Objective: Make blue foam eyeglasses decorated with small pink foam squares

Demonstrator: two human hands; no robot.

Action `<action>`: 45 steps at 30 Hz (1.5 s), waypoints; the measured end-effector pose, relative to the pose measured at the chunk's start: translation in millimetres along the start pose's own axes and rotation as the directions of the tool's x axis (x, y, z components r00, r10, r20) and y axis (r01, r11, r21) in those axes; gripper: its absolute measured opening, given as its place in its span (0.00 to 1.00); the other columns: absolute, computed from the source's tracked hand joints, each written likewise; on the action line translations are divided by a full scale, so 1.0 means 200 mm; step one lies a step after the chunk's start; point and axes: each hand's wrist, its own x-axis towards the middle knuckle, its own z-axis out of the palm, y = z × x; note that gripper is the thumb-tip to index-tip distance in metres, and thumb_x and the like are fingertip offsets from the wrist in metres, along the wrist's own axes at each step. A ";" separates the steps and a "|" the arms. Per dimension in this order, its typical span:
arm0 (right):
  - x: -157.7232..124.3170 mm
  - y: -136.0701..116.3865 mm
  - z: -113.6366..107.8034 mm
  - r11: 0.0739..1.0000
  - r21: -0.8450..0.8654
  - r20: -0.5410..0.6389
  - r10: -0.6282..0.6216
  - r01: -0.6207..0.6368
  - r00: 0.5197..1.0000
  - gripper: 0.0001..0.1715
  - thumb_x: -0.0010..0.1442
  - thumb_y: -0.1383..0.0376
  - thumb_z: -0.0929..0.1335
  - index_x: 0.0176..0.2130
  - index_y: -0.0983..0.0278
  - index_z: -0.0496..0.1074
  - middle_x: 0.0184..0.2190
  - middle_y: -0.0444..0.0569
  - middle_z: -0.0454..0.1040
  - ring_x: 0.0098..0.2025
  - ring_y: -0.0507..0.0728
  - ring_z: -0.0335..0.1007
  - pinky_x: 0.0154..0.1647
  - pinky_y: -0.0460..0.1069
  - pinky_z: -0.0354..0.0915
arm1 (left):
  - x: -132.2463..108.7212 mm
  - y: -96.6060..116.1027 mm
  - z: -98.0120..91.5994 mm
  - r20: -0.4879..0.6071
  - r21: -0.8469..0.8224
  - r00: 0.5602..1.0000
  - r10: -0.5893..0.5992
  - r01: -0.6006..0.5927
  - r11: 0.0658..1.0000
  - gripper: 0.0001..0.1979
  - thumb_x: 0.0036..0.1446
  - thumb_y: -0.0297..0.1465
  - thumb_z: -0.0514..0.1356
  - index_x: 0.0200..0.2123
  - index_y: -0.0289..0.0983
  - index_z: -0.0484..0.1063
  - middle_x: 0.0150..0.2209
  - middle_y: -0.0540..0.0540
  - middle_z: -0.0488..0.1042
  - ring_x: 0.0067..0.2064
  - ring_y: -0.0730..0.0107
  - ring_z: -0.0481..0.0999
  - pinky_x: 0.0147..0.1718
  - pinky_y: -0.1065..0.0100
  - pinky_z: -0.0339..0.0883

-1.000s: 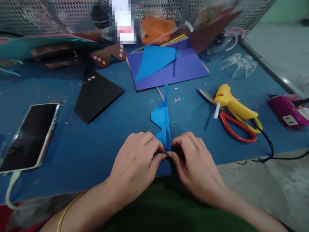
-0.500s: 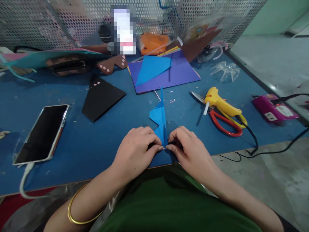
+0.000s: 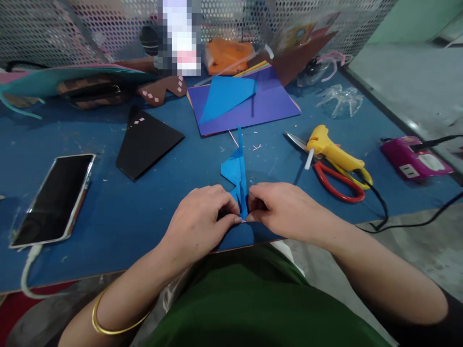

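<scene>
A blue paper cutout with a notched left edge lies near the front of the table, with a narrow folded strip running along its right side. My left hand is closed on its near end, thumb and fingers pinched at the bottom left corner. From the other side, my right hand has its thumb and fingers pinched together against the strip's near end. A small pinkish bit shows between the two thumbs. The fingertips partly cover the cutout's lower part.
Scissors with a red handle lie under a yellow glue gun at right. Behind are purple sheets with a blue piece on top. A black folded paper and a phone lie left; a magenta power adapter lies far right.
My right hand has turned, its forearm swinging outward to the right, and its fingers sit closer to the strip. The left hand stays at the cutout's near end. The view has shifted slightly.
</scene>
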 end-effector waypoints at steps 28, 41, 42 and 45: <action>0.00 -0.18 -0.05 0.944 -0.123 -0.432 -0.329 0.306 0.840 0.08 0.61 0.68 0.70 0.29 0.64 0.73 0.30 0.44 0.72 0.32 0.52 0.66 0.38 0.51 0.53 | -0.04 0.07 -0.15 -0.289 -0.573 0.927 -0.238 0.032 0.819 0.13 0.52 0.39 0.65 0.24 0.38 0.69 0.24 0.54 0.69 0.30 0.73 0.66 0.31 0.70 0.60; 0.26 -0.12 -0.20 0.830 -0.103 -0.414 -0.537 0.549 0.735 0.07 0.67 0.67 0.66 0.36 0.60 0.72 0.34 0.39 0.79 0.37 0.50 0.75 0.62 0.58 0.54 | 0.08 -0.04 -0.30 -0.196 -0.961 0.874 -0.445 -0.081 0.265 0.15 0.56 0.40 0.65 0.26 0.36 0.67 0.25 0.53 0.67 0.26 0.79 0.66 0.27 0.74 0.65; 0.28 -0.13 -0.20 0.834 -0.107 -0.414 -0.532 0.541 0.739 0.07 0.67 0.67 0.65 0.35 0.60 0.72 0.33 0.38 0.79 0.36 0.50 0.74 0.61 0.57 0.55 | 0.11 -0.06 -0.30 -0.180 -0.970 0.871 -0.457 -0.080 0.228 0.14 0.58 0.38 0.64 0.27 0.35 0.68 0.25 0.53 0.67 0.26 0.80 0.66 0.27 0.74 0.65; 0.37 -0.13 -0.22 0.838 -0.135 -0.413 -0.533 0.529 0.739 0.08 0.66 0.67 0.66 0.33 0.60 0.72 0.32 0.39 0.79 0.36 0.52 0.74 0.57 0.56 0.59 | 0.16 -0.12 -0.32 -0.115 -0.989 0.863 -0.491 -0.053 0.138 0.10 0.62 0.35 0.61 0.35 0.34 0.70 0.30 0.52 0.70 0.28 0.77 0.70 0.28 0.72 0.68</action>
